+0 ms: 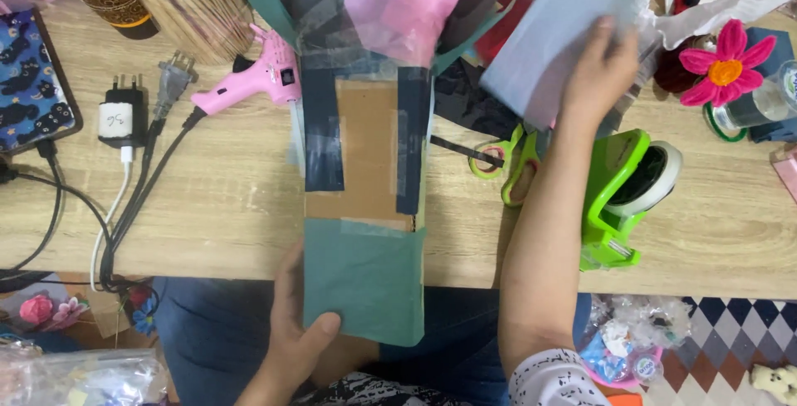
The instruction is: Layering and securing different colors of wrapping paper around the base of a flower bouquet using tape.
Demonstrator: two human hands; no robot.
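My left hand (292, 335) pinching the green-papered cardboard panel (365, 207) overhanging the table (224, 207) edge, my right hand (599, 70) flat on a pale blue sheet (552, 32), fingertips hidden beneath, scissors (508, 161) half covered by my forearm

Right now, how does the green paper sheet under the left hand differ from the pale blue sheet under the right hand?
The green sheet is dark teal; the pale blue sheet is light grey-blue. The green sheet is taped to the cardboard strip at the desk's near edge and overhangs it; the pale blue sheet lies tilted at the far side. The left hand pinches the green sheet's corner; the right hand presses flat on the blue one. Both are plain rectangular paper.
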